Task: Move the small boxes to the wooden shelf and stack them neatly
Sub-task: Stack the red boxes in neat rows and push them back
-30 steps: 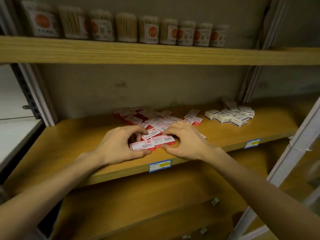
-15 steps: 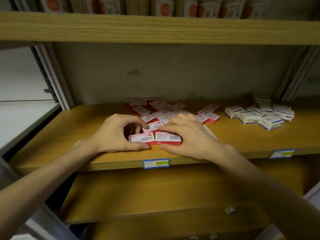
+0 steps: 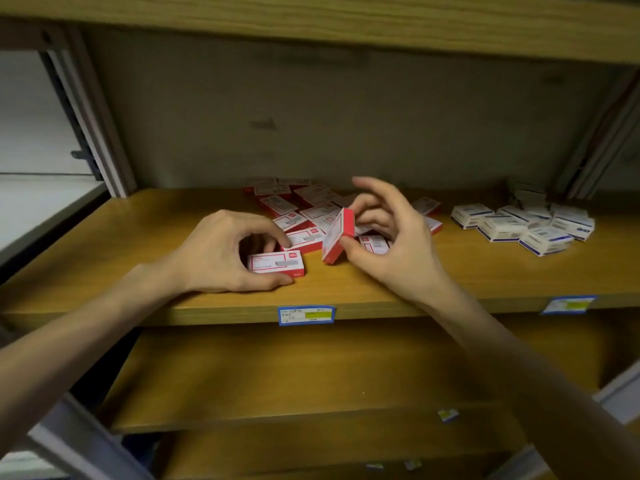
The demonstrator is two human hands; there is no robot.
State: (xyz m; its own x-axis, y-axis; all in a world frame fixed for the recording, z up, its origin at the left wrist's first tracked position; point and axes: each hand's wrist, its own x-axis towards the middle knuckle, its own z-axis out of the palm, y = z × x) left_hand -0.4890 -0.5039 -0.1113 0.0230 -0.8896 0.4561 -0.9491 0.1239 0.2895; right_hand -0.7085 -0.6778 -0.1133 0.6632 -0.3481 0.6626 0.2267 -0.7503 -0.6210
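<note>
Right hand point(image 3: 391, 247) pinches a red-and-white box point(image 3: 337, 235), tilted on edge above the wooden shelf point(image 3: 138, 244). Left hand point(image 3: 221, 254) curls round a second box point(image 3: 276, 265) lying flat near the front edge. Loose red boxes point(image 3: 298, 202) lie scattered behind; white-and-blue boxes point(image 3: 526, 225) sit heaped well to the right.

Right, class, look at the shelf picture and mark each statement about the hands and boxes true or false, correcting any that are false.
1. The right hand holds a red box tilted up on edge. True.
2. The left hand is lifted clear of the shelf. False: it rests there, gripping a flat red box.
3. The blue-and-white boxes sit to the right of the red pile. True.
4. The red pile is stacked neatly. False: its boxes lie scattered.
5. Both price tags are red. False: the nearer price tag is blue with yellow.
</note>
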